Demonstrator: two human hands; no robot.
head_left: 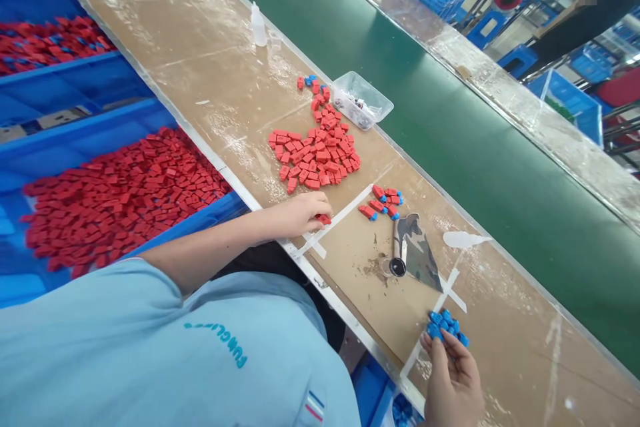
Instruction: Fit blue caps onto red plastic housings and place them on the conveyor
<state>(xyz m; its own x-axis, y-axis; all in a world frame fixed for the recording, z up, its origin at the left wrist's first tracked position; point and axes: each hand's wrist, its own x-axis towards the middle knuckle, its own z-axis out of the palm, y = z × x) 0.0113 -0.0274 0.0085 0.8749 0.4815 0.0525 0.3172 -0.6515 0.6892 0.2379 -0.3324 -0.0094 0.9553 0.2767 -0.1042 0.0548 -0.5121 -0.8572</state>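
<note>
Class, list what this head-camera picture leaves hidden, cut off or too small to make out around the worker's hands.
1. Head view: right hand, its wrist cut off by the bottom edge.
2. Clear tray: its small contents are too tiny to identify.
3. Red piece: mostly covered by the left hand.
4. Shirt lettering: folded, unreadable.
</note>
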